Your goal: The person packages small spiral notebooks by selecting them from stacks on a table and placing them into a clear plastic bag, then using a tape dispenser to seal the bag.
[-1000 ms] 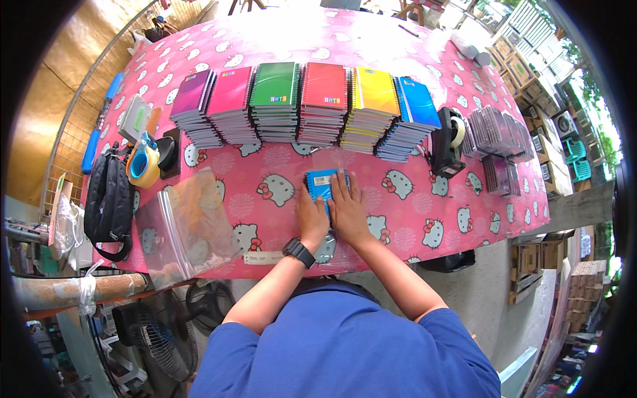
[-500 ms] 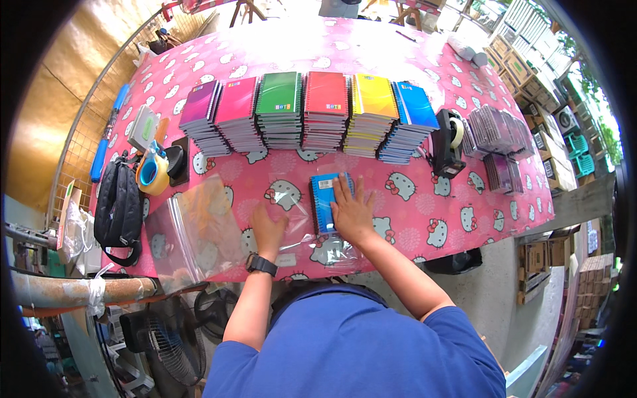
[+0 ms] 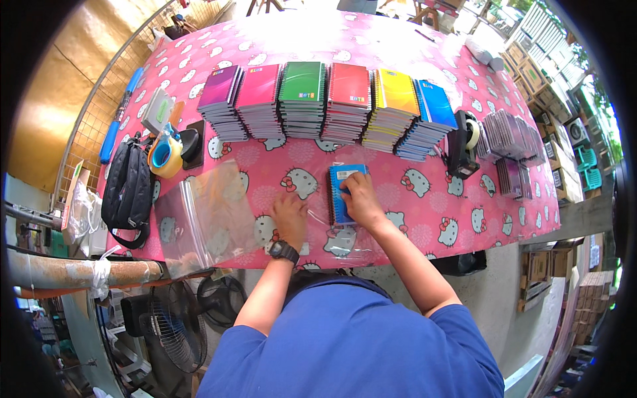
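Observation:
A small blue spiral notebook (image 3: pixel 340 213) lies on the pink patterned tablecloth in front of me, with a clear plastic sleeve (image 3: pixel 346 255) around it that reaches toward the near edge. My right hand (image 3: pixel 362 201) rests on the upper right of the notebook, its fingers curled and bunched against the cover. My left hand (image 3: pixel 290 217) is left of the notebook, palm down near the cloth, fingers spread and slightly blurred, apparently holding nothing. A watch (image 3: pixel 284 251) is on that wrist.
Behind the notebook stand stacks of purple, pink, green, red (image 3: pixel 349 86), yellow and blue spiral notebooks. A black tape dispenser (image 3: pixel 462 146) and plastic-wrapped packs (image 3: pixel 509 136) are right. Large clear bags (image 3: pixel 206 219), a black bag (image 3: pixel 126 192) and tape rolls (image 3: pixel 166 156) lie left.
My right hand has gone from lying flat with fingers stretched on the notebook to curled fingers. My left hand has turned palm down, with its fingers spread. The whole view has shifted slightly.

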Tool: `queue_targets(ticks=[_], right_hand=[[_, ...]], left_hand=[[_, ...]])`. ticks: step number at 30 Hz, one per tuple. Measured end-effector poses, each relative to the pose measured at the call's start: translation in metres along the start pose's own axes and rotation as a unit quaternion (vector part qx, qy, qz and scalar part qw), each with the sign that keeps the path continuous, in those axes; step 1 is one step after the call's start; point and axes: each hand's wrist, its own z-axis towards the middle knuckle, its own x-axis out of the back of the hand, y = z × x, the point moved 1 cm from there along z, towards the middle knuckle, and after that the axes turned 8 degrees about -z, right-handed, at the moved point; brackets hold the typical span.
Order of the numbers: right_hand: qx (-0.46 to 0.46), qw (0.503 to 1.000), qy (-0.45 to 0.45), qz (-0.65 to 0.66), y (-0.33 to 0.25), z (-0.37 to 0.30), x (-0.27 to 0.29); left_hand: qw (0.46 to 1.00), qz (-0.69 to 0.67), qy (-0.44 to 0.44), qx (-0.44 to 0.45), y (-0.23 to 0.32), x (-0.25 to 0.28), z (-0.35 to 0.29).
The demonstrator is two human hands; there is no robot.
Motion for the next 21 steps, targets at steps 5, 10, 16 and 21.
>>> queue_targets(ticks=[5, 10, 16, 21], right_hand=[[-0.045, 0.999, -0.011, -0.003, 0.0, -0.001, 0.001], [-0.061, 0.997, -0.035, -0.016, 0.0, 0.01, 0.006], [-0.128, 0.98, -0.131, -0.083, -0.017, 0.031, 0.009], [-0.157, 0.981, -0.106, -0.048, 0.009, 0.024, 0.007]], left_hand=[[0.776, -0.481, 0.007, 0.407, 0.004, 0.006, -0.007], [0.525, -0.709, -0.041, 0.468, 0.029, 0.022, -0.005], [0.939, -0.336, -0.069, 0.022, 0.089, 0.029, 0.027], [0.778, -0.564, -0.12, 0.25, 0.056, 0.033, 0.04]])
